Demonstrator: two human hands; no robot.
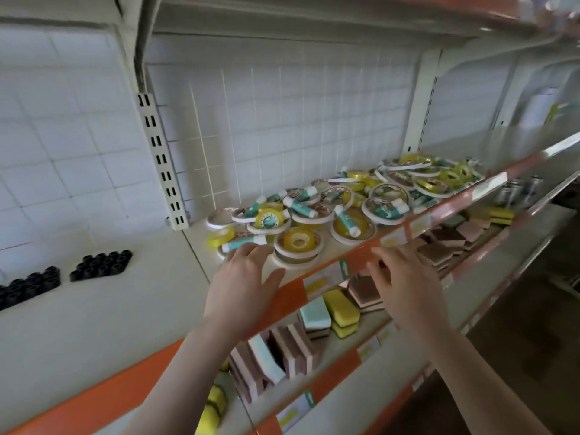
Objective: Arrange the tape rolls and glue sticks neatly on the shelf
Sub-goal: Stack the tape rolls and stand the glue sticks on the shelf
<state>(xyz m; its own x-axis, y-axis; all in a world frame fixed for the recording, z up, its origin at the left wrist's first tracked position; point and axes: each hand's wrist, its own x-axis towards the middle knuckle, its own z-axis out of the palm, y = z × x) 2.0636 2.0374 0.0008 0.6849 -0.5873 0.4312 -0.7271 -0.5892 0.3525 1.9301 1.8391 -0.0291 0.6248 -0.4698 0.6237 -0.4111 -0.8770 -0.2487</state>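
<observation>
A jumbled heap of tape rolls (296, 241) in round white-rimmed packs and teal-and-white glue sticks (346, 221) covers the cream shelf (201, 243) from its middle to the right. My left hand (243, 273) reaches over the shelf's orange front edge with fingers straight, its tips at a glue stick (243, 241) lying at the near left of the heap. My right hand (405, 284) hovers open in front of the orange edge, fingers spread, holding nothing.
Black small caps (100, 265) sit in two groups on the neighbouring shelf at the left. The shelf below holds sponges (342, 309) in yellow, pink and teal. An upper shelf (314, 17) hangs overhead. A slotted upright (160, 164) stands at the back left.
</observation>
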